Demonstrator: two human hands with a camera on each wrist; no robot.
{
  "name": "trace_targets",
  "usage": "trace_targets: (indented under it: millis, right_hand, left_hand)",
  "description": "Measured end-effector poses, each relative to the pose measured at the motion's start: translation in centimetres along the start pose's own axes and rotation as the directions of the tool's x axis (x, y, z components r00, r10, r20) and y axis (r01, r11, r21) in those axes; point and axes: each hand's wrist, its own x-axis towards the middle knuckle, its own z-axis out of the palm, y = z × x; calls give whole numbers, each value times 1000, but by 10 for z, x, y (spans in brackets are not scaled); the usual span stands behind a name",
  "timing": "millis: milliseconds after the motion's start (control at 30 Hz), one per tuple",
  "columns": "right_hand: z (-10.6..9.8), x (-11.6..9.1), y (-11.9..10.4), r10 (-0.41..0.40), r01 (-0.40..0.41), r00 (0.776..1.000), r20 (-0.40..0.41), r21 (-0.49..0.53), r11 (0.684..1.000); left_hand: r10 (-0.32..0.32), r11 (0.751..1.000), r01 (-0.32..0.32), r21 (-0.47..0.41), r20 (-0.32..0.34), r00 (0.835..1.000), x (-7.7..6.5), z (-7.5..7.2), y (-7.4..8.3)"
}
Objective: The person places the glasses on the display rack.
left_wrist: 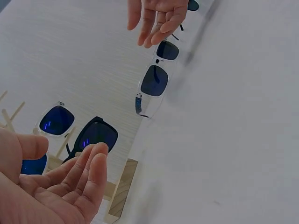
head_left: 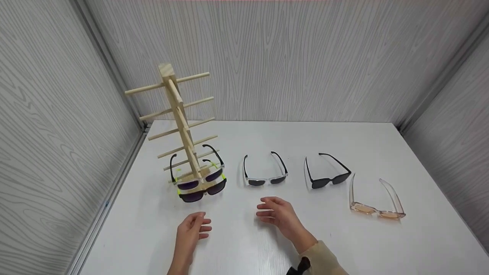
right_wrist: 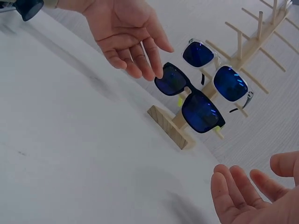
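Observation:
My left hand [head_left: 191, 228] hovers before the wooden display stand [head_left: 179, 101], fingers relaxed and holding nothing. Two pairs hang low on that stand: clear-front sunglasses [head_left: 188, 185] with black temples and, just below, black-front sunglasses [head_left: 193, 196] with yellow-green temples. In the right wrist view, the left fingertips appear beside the black-front sunglasses [right_wrist: 202, 112]; contact cannot be told. My right hand [head_left: 280, 215] is loosely open over the table, also holding nothing. Nearest it lie clear-framed sunglasses [head_left: 256, 182] with dark lenses and black temples, unfolded on the table.
Farther right on the white table [head_left: 244, 248] lie black sunglasses [head_left: 321, 183] and clear-framed glasses [head_left: 363, 208] with orange lenses, both unfolded. Bare pegs stick out from the stand's upper part. Wood-patterned panels [head_left: 286, 57] enclose the back and both sides.

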Motion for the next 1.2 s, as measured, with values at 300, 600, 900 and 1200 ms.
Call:
trace_targets:
  millis: [300,600,900,1200]
  right_hand:
    - [-13,0,7,-3,5,999,-32,58,998]
    - [-26,-2,6,-9,16,996,-88,85,996]
    - [-43,-4,0,-6,24,990,-144,124,992]
    - [-53,-1,-6,-11,45,974,-226,147,988]
  left_hand:
    - [-11,1000,11,-12,60,998,-38,16,38]
    - [38,999,-36,-14,145,989,-48,32,53]
    - [126,992,-127,-10,189,974,-42,51,54]
    - [169,986,-167,-25,200,965,-38,68,59]
